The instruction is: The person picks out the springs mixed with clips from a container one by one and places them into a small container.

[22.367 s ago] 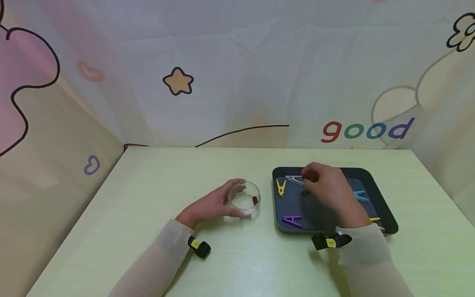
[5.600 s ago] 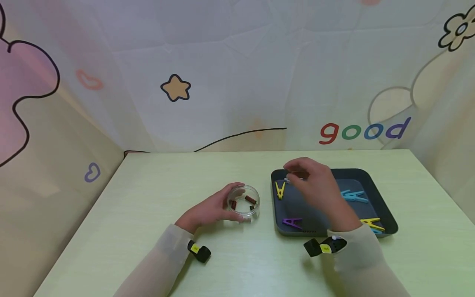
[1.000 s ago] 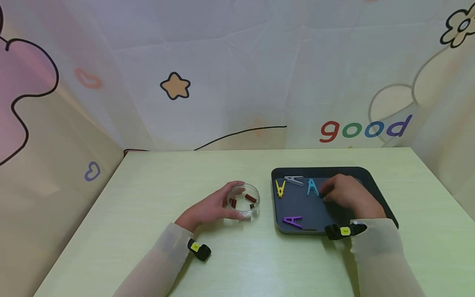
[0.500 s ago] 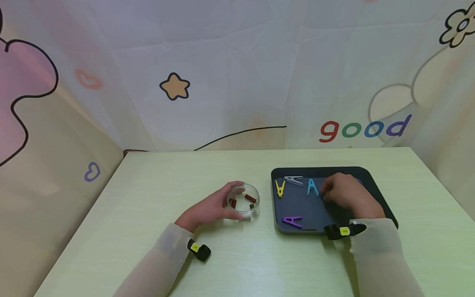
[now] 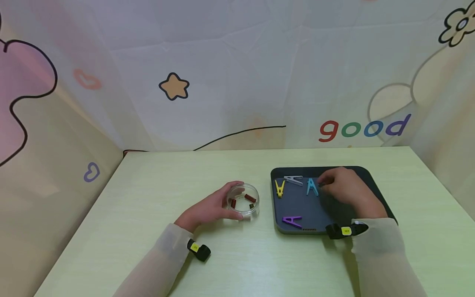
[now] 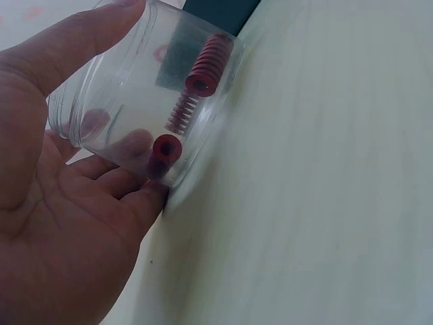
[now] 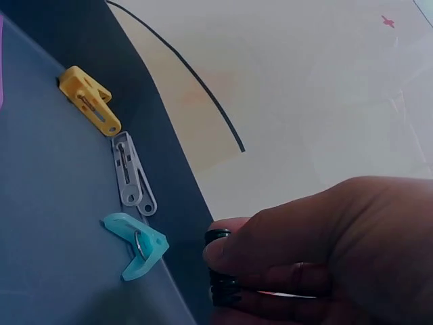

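My left hand (image 5: pixel 209 208) grips a clear round jar (image 6: pixel 115 64) that stands on the table, thumb on one side and fingers on the other. Inside lie a red coil spring (image 6: pixel 210 64), a second red spring (image 6: pixel 166 154) and a small dark spring (image 5: pixel 251 206). Over the tray my right hand (image 5: pixel 350 192) pinches a dark green or black coil spring (image 7: pixel 225 288) between thumb and fingertips. A light-blue clothespin (image 5: pixel 312 187) lies just left of those fingers. My right hand and forearm hide the tray's right part.
The dark grey tray (image 5: pixel 308 208) stands right of the jar. On its floor are a yellow clothespin (image 5: pixel 280 189), a grey clothespin (image 5: pixel 293 180) and a purple clothespin (image 5: pixel 292 221). A printed cloth (image 5: pixel 237 82) hangs behind the table (image 5: pixel 237 255).
Over the last half second my right hand has risen slightly from the tray with the dark spring. The jar held one visible red spring at first and now shows more. My left hand stays put.
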The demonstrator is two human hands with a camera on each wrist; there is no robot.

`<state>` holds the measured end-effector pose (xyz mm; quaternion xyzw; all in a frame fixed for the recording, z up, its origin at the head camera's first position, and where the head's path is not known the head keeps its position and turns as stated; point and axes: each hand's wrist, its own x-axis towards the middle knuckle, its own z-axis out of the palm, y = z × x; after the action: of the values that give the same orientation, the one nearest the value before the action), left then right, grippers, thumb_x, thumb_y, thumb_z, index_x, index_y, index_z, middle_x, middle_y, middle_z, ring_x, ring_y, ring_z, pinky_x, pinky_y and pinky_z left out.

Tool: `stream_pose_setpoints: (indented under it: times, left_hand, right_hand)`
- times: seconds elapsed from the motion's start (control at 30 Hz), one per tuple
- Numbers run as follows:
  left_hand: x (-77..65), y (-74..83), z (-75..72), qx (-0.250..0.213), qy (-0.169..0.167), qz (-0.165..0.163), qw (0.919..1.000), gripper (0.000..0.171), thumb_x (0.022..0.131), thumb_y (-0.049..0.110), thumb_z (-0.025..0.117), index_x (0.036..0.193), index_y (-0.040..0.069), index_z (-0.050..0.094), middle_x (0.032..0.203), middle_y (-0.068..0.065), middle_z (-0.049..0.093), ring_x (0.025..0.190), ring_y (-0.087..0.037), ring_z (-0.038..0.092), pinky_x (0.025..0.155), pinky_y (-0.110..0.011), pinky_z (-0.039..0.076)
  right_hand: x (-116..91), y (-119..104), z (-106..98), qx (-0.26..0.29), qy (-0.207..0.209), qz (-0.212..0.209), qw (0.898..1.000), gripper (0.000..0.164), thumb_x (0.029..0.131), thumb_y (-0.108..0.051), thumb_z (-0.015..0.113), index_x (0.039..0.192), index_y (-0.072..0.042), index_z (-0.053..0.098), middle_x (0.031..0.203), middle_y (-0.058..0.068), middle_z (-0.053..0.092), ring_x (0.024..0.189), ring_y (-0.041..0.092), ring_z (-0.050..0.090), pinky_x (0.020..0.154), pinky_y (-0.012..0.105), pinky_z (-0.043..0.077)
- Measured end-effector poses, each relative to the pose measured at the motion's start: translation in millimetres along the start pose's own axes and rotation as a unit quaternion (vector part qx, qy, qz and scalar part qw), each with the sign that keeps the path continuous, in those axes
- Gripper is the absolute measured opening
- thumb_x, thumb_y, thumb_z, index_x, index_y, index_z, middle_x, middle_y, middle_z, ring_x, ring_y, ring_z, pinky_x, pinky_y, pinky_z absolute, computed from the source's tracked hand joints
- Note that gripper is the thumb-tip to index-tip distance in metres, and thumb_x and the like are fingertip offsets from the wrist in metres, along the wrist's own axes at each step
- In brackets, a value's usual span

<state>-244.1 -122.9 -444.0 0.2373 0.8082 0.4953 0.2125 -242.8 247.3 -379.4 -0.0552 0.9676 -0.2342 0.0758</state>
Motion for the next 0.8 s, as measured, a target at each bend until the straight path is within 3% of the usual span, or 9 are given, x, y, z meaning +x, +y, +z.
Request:
stream_pose_setpoints:
  times: [0.2, 0.8]
  left_hand:
    - [-0.6, 0.8, 0.5, 0.005, 0.001, 0.002, 1.0, 0.086, 0.076, 0.033, 0.083, 0.143, 0.042, 0.03, 0.147, 0.007, 0.043, 0.137, -0.016, 0.038, 0.115, -0.042, 0.031]
    - [-0.2, 0.4, -0.1, 0.004, 0.001, -0.003, 1.0, 0.086, 0.075, 0.035, 0.084, 0.142, 0.045, 0.03, 0.147, 0.009, 0.042, 0.137, -0.014, 0.037, 0.116, -0.042, 0.03]
  right_hand:
    - [-2, -6, -1, 0.005, 0.008, -0.004, 1.0, 0.026, 0.09, -0.011, 0.062, 0.114, -0.002, 0.068, 0.108, 0.02, 0.066, 0.09, 0.03, 0.059, 0.075, 0.043, 0.055]
    - [-13, -29, -6, 0.018, 0.044, -0.075, 0.996, 0.027, 0.092, -0.012, 0.061, 0.118, -0.006, 0.067, 0.113, 0.016, 0.067, 0.098, 0.03, 0.061, 0.085, 0.048, 0.053]
